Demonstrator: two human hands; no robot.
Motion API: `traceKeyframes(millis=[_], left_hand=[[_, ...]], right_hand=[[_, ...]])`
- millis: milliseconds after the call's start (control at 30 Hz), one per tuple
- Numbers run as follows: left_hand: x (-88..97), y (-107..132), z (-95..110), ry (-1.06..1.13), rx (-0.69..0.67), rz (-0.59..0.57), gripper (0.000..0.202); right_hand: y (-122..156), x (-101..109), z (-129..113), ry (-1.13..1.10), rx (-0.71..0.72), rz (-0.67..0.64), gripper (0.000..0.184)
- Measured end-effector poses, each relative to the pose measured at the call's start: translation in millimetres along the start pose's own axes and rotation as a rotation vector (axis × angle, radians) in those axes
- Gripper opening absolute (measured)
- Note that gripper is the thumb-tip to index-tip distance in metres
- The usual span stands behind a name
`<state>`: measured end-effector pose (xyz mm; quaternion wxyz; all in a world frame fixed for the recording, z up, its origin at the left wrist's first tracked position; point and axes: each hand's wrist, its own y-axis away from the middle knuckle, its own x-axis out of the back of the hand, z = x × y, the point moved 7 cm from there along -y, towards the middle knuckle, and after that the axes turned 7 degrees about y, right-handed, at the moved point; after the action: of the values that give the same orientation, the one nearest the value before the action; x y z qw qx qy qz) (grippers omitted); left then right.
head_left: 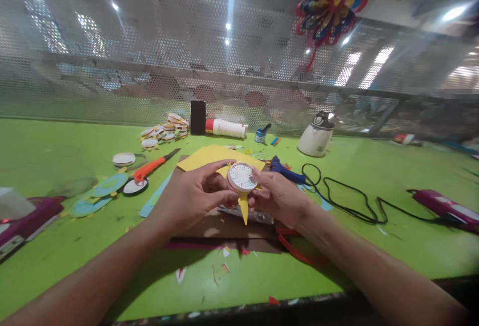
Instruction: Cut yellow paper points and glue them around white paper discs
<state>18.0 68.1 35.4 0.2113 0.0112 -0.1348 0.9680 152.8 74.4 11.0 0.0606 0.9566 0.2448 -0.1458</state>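
Person is holding a round white craft piece (242, 175) in both hands above the green counter (374, 261). Left hand (198, 191) is grasping its left side, fingers wrapping the rim; right hand (280, 196) is grasping the right side, thumb pressing at the top edge. Dotted top face is showing; yellow paper point (244, 210) is hanging from the near side. Brown board (232, 231) is lying below, yellow paper (204, 156) behind the hands. Blue glue gun (288, 172) is resting just beyond the right hand, black cord (350, 207) trailing right. Orange-handled cutter (149, 169) is lying left, near light-blue paper rings (110, 185). Similar white discs (168, 130) are piling up farther back, near stacked paper cups (227, 128).
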Motion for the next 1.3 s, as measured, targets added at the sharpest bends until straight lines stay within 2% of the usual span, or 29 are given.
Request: traceKeyframes(millis=[133,267,333,433,533,633,767,1000,1300], left_hand=[[-0.1,-2.0,-3.3,0.054,-0.015,-0.065,0.065],[4.1,-2.8,-11.5,0.208,0.068,-0.107,0.070],[6.2,-3.1,-15.7,0.362,0.133,-0.084,0.064],[2.4,-3.6,-17.6,0.538,0.204,-0.047,0.045],[-5.0,-4.5,-15.4,0.514,0.225,-0.011,0.029],[-10.1,-4.2,-20.5,0.487,0.307,0.037,0.027],[-6.4,-3.4,-30.5,0.536,0.384,0.113,0.019],[-0.5,-4.8,-28.0,0.534,0.335,0.067,0.024],[-2.9,-4.7,-23.4,0.524,0.291,-0.017,0.028]], right_hand=[[-1.1,2.6,-0.5,0.003,0.020,0.011,0.037],[-3.1,7.7,-5.4,0.055,0.099,0.039,0.036],[-3.3,9.0,-8.5,0.086,0.138,0.065,0.034],[-2.5,7.6,-10.5,0.103,0.179,0.103,0.032],[-2.3,4.3,-7.4,0.097,0.198,0.115,0.028],[-4.1,4.3,0.2,0.087,0.166,0.135,0.023],[-6.3,4.1,2.7,0.075,0.156,0.110,0.022],[-5.9,9.8,0.3,0.253,0.106,0.002,0.036],[-2.1,12.7,-1.1,0.428,0.150,-0.026,0.026]])
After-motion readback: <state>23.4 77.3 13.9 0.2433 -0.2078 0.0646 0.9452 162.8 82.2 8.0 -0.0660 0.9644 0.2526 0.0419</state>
